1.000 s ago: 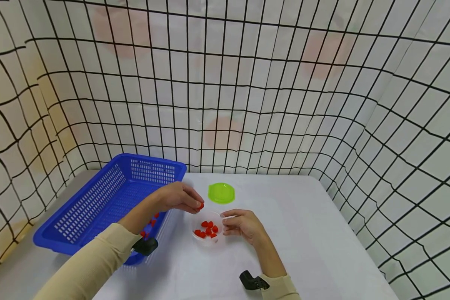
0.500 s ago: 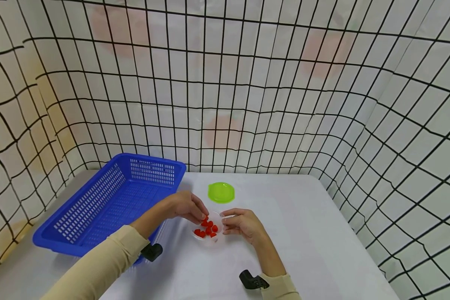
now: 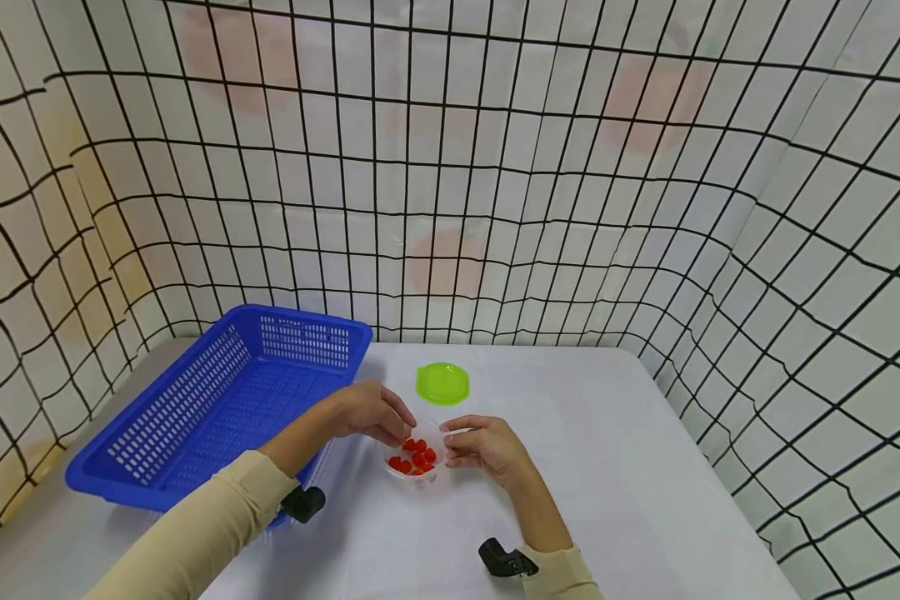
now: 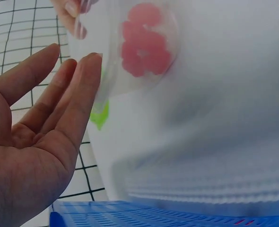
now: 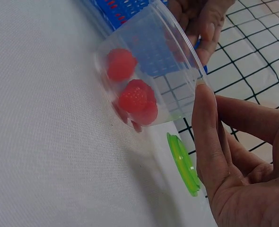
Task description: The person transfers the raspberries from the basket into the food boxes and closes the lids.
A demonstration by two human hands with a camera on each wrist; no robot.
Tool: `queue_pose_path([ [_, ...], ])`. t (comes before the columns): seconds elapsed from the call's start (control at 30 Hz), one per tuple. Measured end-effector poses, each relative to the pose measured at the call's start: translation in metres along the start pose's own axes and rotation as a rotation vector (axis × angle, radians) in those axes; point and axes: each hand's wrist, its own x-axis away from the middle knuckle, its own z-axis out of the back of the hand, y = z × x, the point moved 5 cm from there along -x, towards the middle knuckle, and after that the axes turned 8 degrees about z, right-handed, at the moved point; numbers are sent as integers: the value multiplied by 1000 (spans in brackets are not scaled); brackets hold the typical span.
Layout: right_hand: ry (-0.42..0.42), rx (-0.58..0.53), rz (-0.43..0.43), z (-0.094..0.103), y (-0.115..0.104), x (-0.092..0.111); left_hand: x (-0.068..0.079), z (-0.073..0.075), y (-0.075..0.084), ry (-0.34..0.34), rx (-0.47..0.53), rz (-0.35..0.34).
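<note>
The clear bowl [image 5: 175, 85] is round and thin-walled, see-through enough that the blue basket [image 3: 270, 392] and the net show through its side in the right wrist view. Its rim is a narrow, glossy band. On its floor lies a cluster of red berries [image 3: 417, 456], glossy and slightly translucent; the right wrist view shows one with a bumpy, raspberry-like surface. They touch one another in a loose heap.

The bowl is on the table, just right of the basket and nearer the person than the green lid [image 3: 442, 383], which lies flat and has a small tab at its edge. The right hand [image 3: 487, 448] pinches the bowl's rim between thumb and fingers. The left hand [image 3: 372, 410] is at the bowl's opposite side, thumb parted from the fingers, with nothing between them. Both arms wear beige sleeves [image 3: 195, 521], with a black wrist camera [image 3: 502, 560] on each.

The table [image 3: 607, 467] has a white covering, finely woven when seen close, and rounded far corners. The basket's sides are slotted, and some red pieces [image 5: 115, 6] show through them. Around the table's back and sides hangs a black net [image 3: 438, 165] of square mesh, against a white backing [image 3: 540, 200] with faint pink round patches and yellowish areas at the left.
</note>
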Motion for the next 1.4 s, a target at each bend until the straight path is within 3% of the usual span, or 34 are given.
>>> queue_pose_path([
  [0.2,-3,0,8,-1,-1,0,14,15,8,-33,44,-79],
  [0.4,5,8,12,0,-1,-1,43,56,15,-15,134,-152],
  [0.53,1,1,18,0,-1,-1,61,84,6,14,161,-170],
  [0.7,6,-3,13,1,0,-1,73,108,-15,11,132,-180],
  [0.87,2,-8,15,0,-1,0,75,129,-41,33,118,-149],
  [1.17,3,-4,9,0,1,0,71,153,-82,-26,-40,-56],
  [1.4,0,-11,13,1,1,0,68,160,-95,-4,-64,40],
])
